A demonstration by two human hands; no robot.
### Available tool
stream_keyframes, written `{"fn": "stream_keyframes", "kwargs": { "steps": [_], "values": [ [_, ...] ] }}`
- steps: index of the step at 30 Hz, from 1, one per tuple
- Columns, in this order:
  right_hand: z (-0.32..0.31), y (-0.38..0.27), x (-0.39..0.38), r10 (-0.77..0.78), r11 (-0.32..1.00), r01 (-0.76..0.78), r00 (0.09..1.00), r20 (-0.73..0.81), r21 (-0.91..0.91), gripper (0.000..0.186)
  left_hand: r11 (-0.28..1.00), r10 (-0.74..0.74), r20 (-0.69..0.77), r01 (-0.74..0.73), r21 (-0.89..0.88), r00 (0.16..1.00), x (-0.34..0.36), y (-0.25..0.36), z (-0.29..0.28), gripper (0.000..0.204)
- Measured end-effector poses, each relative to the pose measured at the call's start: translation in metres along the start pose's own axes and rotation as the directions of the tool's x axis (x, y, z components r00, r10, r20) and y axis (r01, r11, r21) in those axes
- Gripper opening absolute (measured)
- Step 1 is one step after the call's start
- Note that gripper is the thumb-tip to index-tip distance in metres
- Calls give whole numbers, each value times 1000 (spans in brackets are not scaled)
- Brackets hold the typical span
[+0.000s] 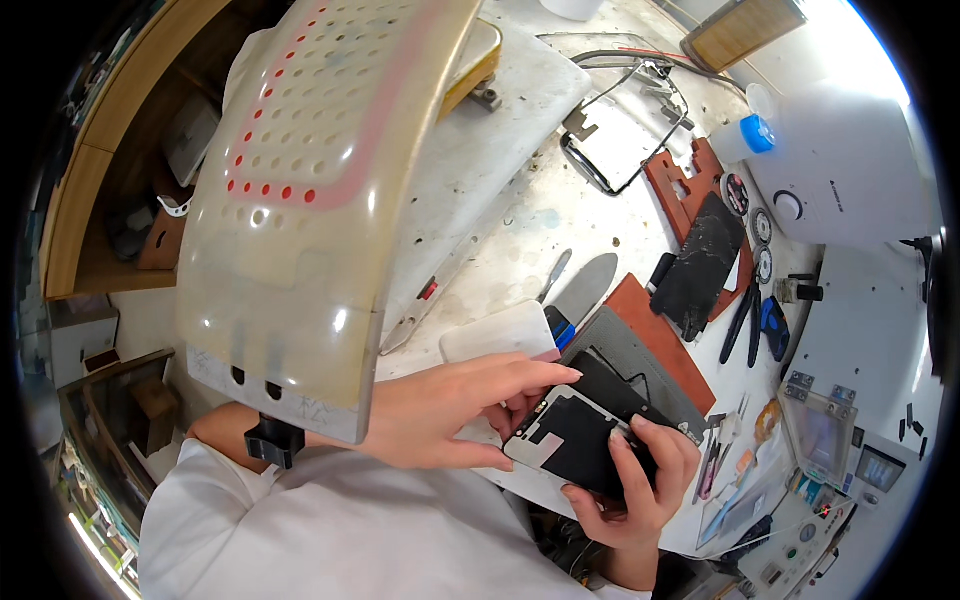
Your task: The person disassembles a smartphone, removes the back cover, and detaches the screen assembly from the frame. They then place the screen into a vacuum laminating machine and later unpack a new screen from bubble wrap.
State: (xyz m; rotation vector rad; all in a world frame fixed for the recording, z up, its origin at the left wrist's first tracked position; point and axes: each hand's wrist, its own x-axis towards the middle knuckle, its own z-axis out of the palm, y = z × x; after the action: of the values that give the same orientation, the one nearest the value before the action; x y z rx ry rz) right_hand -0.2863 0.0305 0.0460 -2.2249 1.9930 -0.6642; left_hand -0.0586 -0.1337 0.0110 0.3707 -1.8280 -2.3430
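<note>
A person's right hand (640,485) holds a phone display panel (575,440) over a white workbench (520,245), fingertips on top, thumb at the near edge. The panel lies between both hands, its long axis slanting from upper left to lower right; at its upper-left end, the left hand (465,400) has thumb and index finger spread wide, any grip unclear. Beyond lie a grey mat (615,345) and reddish-brown pad (660,345); farther off, a white machine (850,150) bears a small dark marking near its dial (789,205).
</note>
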Motion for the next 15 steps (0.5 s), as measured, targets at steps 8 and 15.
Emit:
{"fn": "stream_keyframes", "kwargs": {
  "steps": [8,15],
  "values": [
    [1,-1,-1,6,1000,-6,1000,-6,-1,55,999,6,-10,-7,-41,1000,-1,-3,1,80],
    [0,-1,-2,0,1000,0,1000,3,-9,56,999,-15,6,15,-46,1000,-2,-2,0,79]
  ]
}}
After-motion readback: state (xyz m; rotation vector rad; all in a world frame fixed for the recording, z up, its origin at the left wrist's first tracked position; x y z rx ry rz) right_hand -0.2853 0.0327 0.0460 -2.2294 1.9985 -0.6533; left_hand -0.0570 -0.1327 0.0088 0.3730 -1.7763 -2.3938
